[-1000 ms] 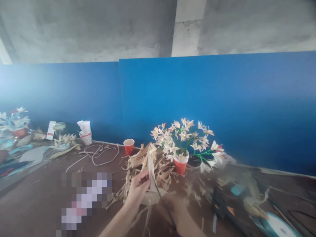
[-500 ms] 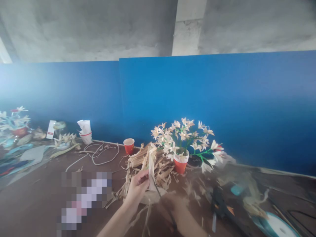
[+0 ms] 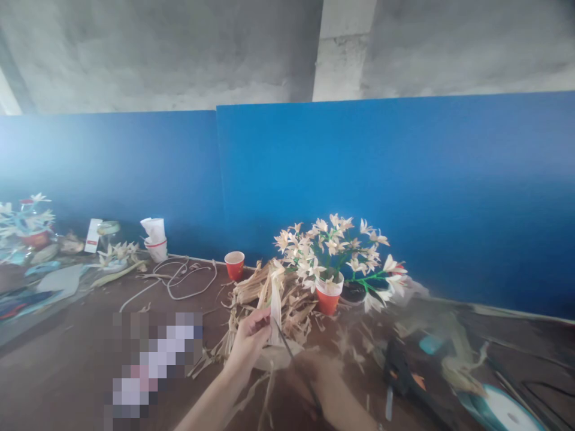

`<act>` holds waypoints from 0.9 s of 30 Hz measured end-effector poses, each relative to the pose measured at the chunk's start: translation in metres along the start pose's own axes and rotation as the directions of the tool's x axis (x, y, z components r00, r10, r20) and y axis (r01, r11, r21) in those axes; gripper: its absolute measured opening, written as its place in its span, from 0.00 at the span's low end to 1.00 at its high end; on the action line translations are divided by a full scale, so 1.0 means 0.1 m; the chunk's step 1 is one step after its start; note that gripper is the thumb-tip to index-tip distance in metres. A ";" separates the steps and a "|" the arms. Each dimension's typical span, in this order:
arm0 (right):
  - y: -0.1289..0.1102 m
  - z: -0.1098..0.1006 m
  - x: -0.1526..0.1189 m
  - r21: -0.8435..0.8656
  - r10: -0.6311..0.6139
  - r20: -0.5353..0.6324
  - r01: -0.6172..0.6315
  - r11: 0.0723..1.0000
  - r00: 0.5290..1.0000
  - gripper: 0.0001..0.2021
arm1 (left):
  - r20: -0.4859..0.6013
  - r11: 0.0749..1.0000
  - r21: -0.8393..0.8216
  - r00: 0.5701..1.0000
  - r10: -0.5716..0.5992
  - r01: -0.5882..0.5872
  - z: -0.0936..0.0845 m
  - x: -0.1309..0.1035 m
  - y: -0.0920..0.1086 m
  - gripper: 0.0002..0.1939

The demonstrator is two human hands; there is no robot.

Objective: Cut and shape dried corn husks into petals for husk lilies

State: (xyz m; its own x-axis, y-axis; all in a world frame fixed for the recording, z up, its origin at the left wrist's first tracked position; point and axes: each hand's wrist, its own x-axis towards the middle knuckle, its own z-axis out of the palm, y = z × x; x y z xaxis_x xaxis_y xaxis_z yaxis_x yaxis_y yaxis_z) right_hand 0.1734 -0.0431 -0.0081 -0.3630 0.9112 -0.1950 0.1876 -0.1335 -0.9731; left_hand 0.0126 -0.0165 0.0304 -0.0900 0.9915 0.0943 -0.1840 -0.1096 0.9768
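Observation:
My left hand [image 3: 250,335] is closed, pinching a pale strip of dried corn husk [image 3: 275,299] that stands upright from the fingers. Low in the middle, my right hand [image 3: 314,377] is blurred and seems wrapped round a long, thin, dark tool [image 3: 291,353]. Whether this tool is a pair of scissors or a single blade I cannot tell. Its tip lies against the husk strip, just right of my left fingertips. Under and behind the hands lies a heap of dried husks [image 3: 254,286]; one broad pale piece [image 3: 279,355] sits just below the strip.
Behind the heap stand a red cup [image 3: 235,266] and a red-and-white cup [image 3: 327,301] of husk flowers [image 3: 335,245]. A black glue gun [image 3: 404,377] and a white spool [image 3: 507,413] lie right. Left are a white cable [image 3: 179,281] and a white cup [image 3: 157,249]. A blue partition [image 3: 359,161] closes the back.
The dark tool's tip has shifted slightly up and left along the husk strip. My left hand keeps its pinch in nearly the same place.

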 end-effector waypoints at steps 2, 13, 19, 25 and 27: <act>-0.01 0.00 0.00 -0.009 0.007 -0.007 -0.007 1.000 1.000 0.25 | 0.005 1.000 -0.005 1.000 -0.008 0.008 0.00 0.00 0.01 0.16; -0.09 0.01 -0.02 0.029 -0.054 0.029 0.053 0.998 0.998 0.27 | -0.052 0.998 -0.060 0.998 0.027 -0.031 -0.05 0.06 -0.08 0.12; -0.25 0.00 -0.10 -0.061 -0.101 0.061 0.104 0.993 0.993 0.28 | -0.113 0.990 -0.143 0.994 0.004 -0.021 -0.08 0.08 -0.12 0.12; -0.20 -0.01 -0.08 -0.100 -0.127 0.065 0.133 0.986 0.990 0.27 | -0.083 0.974 -0.222 0.995 -0.054 0.034 -0.09 0.07 -0.13 0.14; -0.18 -0.02 -0.07 -0.093 -0.115 0.058 0.120 0.988 0.992 0.27 | -0.083 0.967 -0.252 0.994 -0.069 0.046 -0.09 0.07 -0.13 0.14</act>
State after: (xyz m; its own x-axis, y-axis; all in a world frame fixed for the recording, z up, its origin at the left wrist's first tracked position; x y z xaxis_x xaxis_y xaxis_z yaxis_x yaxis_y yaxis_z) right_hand 0.1740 -0.0464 0.0109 -0.4348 0.8961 -0.0888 0.2269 0.0136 -0.9738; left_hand 0.0058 -0.0086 0.0168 -0.1583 0.9873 0.0100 -0.4286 -0.0778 0.9001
